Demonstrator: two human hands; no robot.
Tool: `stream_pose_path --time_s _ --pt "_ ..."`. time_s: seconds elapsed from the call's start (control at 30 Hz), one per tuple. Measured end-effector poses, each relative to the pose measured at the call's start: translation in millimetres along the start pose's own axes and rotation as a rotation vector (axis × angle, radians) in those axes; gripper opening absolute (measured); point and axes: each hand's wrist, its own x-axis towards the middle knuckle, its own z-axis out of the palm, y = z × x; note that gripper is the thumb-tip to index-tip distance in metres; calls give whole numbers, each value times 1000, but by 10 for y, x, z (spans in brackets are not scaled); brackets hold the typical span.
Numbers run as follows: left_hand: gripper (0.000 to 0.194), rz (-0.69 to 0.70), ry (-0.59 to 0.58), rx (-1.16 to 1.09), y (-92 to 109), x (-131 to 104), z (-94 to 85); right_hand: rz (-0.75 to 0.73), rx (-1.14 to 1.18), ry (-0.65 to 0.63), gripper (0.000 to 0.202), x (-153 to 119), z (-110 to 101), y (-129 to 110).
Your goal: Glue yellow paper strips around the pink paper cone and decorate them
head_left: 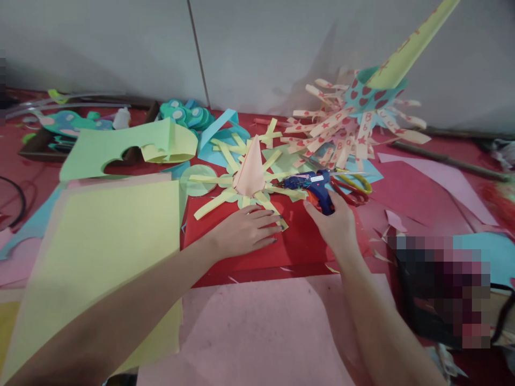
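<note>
A pale pink paper cone (252,169) stands upright amid yellow paper strips that fan out over a scalloped green paper base. My left hand (250,229) lies palm down in front of it, fingers stretched out over one of the yellow strips. My right hand (336,222) is wrapped around the handle of a blue glue gun (318,185). The gun's nozzle points left, close to the strips on the cone's right side. Scissors with red and yellow handles (354,187) lie just behind the gun.
A finished-looking paper piece with curled printed strips (341,128) and a tall yellow cone (414,48) stands at the back right. Yellow paper sheets (108,257) lie at left, a pink sheet (257,332) in front. Green paper cut-outs (187,113) sit near the wall.
</note>
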Motion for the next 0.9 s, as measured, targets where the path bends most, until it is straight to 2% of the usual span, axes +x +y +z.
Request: stream_pose_path --time_s 0.33,0.67,0.9 --pt "34 6 -4 -4 3 -6 3 6 -4 -14 45 -3 -1 -7" --pt "33 4 -81 -17 3 -3 -20 16 0 -25 46 -8 -13 -34" --pt "32 -14 -87 -45 -1 -8 -8 16 -7 -25 46 -6 -2 -29"
